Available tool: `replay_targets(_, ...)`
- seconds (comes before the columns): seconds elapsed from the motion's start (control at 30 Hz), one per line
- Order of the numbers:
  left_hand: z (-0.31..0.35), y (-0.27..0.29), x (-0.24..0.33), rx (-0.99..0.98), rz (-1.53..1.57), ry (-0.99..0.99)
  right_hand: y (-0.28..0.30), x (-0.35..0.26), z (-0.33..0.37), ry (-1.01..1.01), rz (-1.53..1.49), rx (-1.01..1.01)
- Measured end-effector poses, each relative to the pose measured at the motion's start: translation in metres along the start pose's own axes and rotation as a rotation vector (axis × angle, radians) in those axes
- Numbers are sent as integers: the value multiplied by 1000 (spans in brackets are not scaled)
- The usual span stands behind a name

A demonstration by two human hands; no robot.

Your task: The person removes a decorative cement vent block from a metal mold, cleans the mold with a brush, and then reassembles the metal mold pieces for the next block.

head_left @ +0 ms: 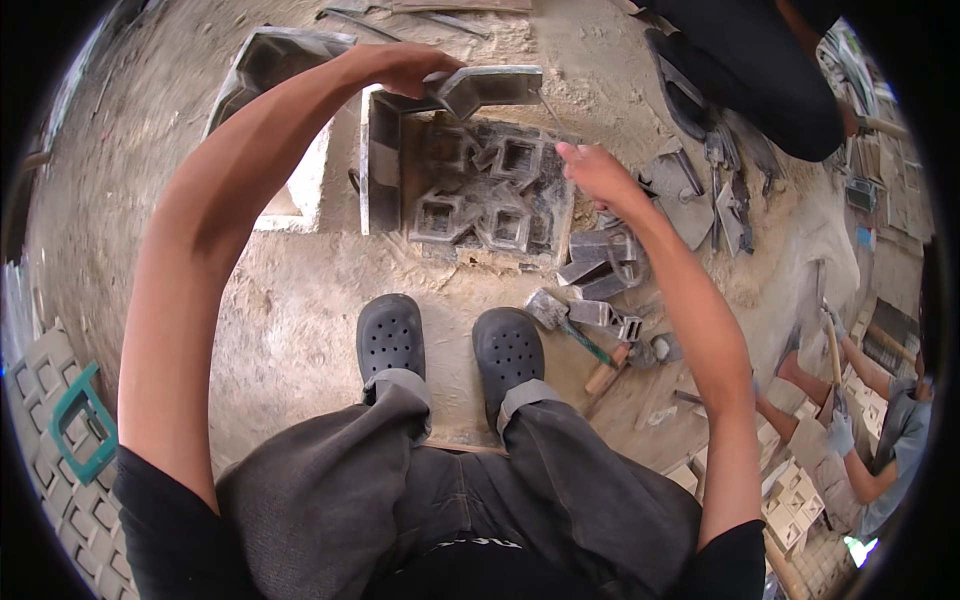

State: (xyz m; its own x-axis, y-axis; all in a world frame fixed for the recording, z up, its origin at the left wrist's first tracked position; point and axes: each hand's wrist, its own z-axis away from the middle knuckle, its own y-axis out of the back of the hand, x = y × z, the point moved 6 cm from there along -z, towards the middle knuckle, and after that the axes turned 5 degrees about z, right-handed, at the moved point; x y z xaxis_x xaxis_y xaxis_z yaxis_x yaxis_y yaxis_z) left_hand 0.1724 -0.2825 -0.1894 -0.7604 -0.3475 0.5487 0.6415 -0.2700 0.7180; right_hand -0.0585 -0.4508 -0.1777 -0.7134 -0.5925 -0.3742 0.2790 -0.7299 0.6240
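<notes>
My left hand [408,70] is closed over the top of an angled metal mould side [495,88], which stands along the far edge of the mould base. Several raised square cores [437,217] rise from this dusty mould base [545,225]. Another metal side [382,170] stands upright at its left. Off the base's right far corner, my right hand [600,178] is closed. A thin rod [552,108] runs from the end of the mould side towards its fingertips; whether they grip it is hard to make out.
Metal blocks [605,262], a hammer [585,338] and dusty metal parts [735,190] lie right of the mould. A crouching person's dark-clothed leg [770,80] is at the far right. Another person [890,450] works at lower right. A teal frame [85,425] lies on patterned blocks at left.
</notes>
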Motion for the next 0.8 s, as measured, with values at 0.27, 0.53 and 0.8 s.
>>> replay_targets(0.27,-15,4,20,80,-32,-84,-23,29,-6,-60,-86,15)
replay_targets(0.53,-39,-1,57,-86,-119,16,-60,52,6,-251,-421,83)
replay_targets(0.8,-54,-2,76,-162,-232,-24,-76,70,11,-304,-439,143)
